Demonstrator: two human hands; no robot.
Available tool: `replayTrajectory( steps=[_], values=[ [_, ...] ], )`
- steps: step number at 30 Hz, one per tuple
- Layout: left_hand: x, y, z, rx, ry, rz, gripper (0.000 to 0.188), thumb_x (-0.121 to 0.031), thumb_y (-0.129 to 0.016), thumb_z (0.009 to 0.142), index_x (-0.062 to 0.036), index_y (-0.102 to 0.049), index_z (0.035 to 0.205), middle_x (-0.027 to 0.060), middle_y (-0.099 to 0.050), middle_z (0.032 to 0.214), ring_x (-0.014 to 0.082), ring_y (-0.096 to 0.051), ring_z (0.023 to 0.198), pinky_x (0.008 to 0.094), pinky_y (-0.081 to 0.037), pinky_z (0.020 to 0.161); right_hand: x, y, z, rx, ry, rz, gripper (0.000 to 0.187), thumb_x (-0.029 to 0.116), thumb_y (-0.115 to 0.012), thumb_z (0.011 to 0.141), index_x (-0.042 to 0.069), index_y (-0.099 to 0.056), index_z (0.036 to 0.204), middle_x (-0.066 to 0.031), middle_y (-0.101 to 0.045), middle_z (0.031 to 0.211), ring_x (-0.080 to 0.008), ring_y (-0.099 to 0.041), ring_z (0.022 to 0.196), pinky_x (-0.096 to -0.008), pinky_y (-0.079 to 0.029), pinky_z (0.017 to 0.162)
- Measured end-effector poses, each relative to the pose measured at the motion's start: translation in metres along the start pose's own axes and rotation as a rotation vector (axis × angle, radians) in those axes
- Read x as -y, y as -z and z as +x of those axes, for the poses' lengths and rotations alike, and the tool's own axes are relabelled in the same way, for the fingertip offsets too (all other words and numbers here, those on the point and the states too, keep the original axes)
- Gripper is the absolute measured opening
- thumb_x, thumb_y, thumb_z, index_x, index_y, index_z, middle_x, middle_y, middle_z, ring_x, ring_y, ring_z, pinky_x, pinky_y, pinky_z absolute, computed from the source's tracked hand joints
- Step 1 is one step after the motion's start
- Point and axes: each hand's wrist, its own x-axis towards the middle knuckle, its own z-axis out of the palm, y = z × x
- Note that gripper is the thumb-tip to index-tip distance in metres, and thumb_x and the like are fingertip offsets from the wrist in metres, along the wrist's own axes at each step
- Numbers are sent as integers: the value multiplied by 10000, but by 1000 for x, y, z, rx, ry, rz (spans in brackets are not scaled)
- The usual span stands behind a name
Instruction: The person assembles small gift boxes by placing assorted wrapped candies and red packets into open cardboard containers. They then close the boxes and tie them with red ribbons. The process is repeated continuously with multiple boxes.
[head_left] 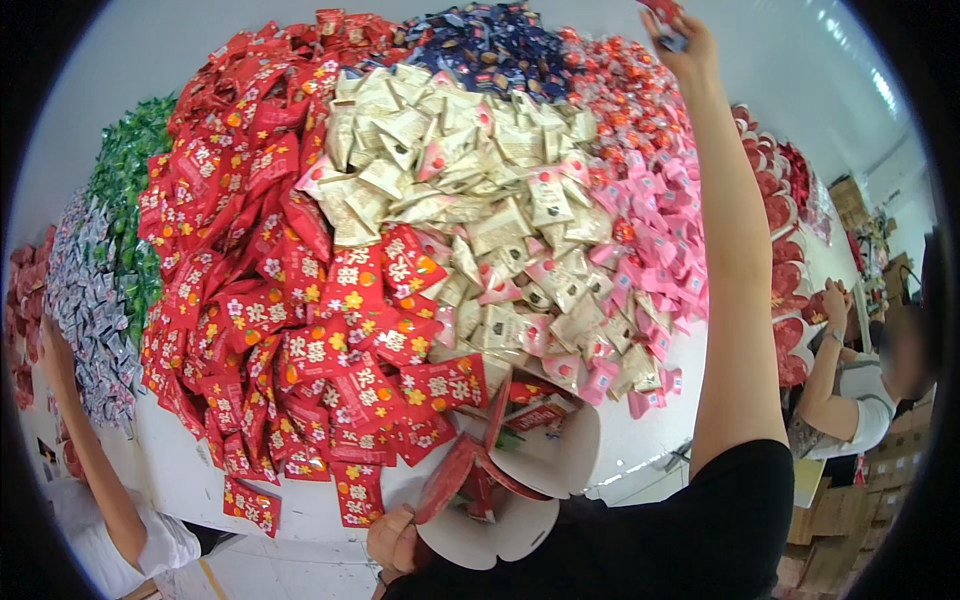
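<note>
My left hand (393, 541) is closed on the edge of an open white carton (497, 543) with red flaps, low in the head view. A red packet lies inside it. A second open white carton (572, 450) is right against it, with red packets and something green inside. My right arm reaches far forward, and my right hand (690, 48) pinches small wrapped sweets (664, 12), one red and one dark or silvery. Its fingers partly cover them. Nearest the cartons are red flowered packets (360, 395) and cream packets (500, 225), heaped on the white table (180, 470).
Dark blue sweets (490, 50), red-orange sweets (630, 90) and pink sweets (660, 240) form the far and right heaps. Green sweets (130, 190) and grey ones (90, 300) lie left. Co-workers' arms (95, 460) appear at both sides. Red-and-white cartons (785, 270) stand at right.
</note>
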Motion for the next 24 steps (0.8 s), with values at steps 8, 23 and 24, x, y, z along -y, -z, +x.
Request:
replayTrajectory(
  steps=[8, 23, 24],
  values=[
    [-7, -3, 8, -24, 47, 36, 345, -176, -672, 796, -51, -523, 1081, 171, -629, 958, 297, -629, 728, 363, -517, 607, 19, 118, -10, -429, -229, -366, 282, 222, -580, 909, -20, -441, 948, -239, -581, 967, -476, -564, 998, -590, -556, 764],
    [79, 149, 160, -42, 103, 485, 435, -213, -694, 773, -41, -501, 1123, 176, -576, 1043, 299, -576, 854, 378, -476, 715, -5, 111, 32, 140, 69, -1606, 354, 262, -738, 697, 15, -597, 908, -38, -572, 656, -117, -471, 516, -299, -387, 480],
    [86, 168, 170, -27, 123, 528, 441, -216, -695, 772, -40, -499, 1126, 177, -572, 1048, 299, -573, 862, 379, -473, 722, -7, 105, 24, 153, 118, -1570, 335, 269, -719, 715, 29, -600, 915, -37, -571, 654, -115, -463, 506, -298, -376, 469]
  ],
)
